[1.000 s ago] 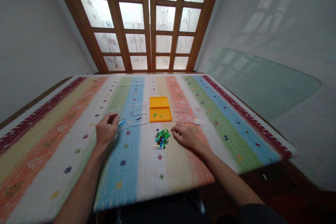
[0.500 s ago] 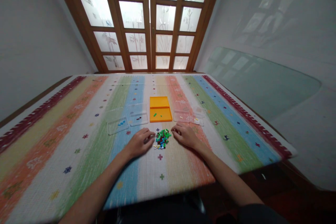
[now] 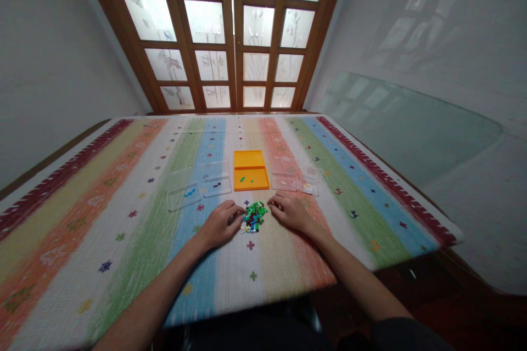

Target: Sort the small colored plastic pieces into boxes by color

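A small heap of tiny coloured bricks (image 3: pixel 254 216), mostly green with some blue and red, lies on the striped tablecloth (image 3: pixel 123 203). My left hand (image 3: pixel 220 223) rests at the heap's left edge, fingers curled and fingertips touching the pieces. My right hand (image 3: pixel 289 210) lies at the heap's right edge, fingers curled in a loose fist on the cloth. Whether either hand holds a piece is hidden. Beyond the heap sits an open orange tray (image 3: pixel 250 170) with a couple of small pieces in it.
Clear plastic trays stand in a row: one with blue pieces (image 3: pixel 184 196), one with a dark piece (image 3: pixel 217 185), two more to the right (image 3: pixel 284 181) (image 3: pixel 309 187). A wooden glazed door (image 3: pixel 234 33) stands behind the table. The table's right edge drops off.
My left hand has come from the clear tray with blue pieces across to the left side of the heap. My right hand has stayed by the heap.
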### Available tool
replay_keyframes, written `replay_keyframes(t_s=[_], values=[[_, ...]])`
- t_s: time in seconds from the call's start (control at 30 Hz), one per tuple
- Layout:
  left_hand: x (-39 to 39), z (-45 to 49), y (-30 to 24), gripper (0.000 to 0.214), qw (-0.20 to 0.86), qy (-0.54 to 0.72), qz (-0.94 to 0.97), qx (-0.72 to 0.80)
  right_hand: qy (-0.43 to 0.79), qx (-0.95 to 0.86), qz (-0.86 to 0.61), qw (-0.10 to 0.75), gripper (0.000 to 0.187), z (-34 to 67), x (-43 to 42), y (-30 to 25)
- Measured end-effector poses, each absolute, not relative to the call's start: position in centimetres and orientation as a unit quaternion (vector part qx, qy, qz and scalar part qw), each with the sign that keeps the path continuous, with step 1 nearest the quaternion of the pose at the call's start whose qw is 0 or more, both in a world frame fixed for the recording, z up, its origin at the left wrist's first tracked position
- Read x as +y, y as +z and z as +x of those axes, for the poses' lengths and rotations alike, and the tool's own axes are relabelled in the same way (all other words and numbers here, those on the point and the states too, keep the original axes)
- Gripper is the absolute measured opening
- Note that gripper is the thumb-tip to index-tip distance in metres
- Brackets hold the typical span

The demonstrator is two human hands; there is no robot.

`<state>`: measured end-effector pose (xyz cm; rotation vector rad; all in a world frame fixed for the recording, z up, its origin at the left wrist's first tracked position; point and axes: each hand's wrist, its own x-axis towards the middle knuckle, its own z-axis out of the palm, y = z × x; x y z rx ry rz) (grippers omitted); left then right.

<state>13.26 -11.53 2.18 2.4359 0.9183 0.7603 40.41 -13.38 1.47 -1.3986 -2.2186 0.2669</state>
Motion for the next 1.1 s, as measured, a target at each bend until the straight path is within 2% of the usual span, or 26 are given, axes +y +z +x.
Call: replay_keyframes(t_s=[0.33,1.1], values=[[-11.49,14.21,2.15,0.025,0.213,0.281,0.87,0.344,0.094,-0.815,-0.517,0.245,0.017,40.36,-13.43,1.72],[-11.29,14.24,2.71,0.018,0.233,0.271,0.869,0.342,0.084,-0.822,-0.516,0.227,0.017,40.43,-13.37,1.67]])
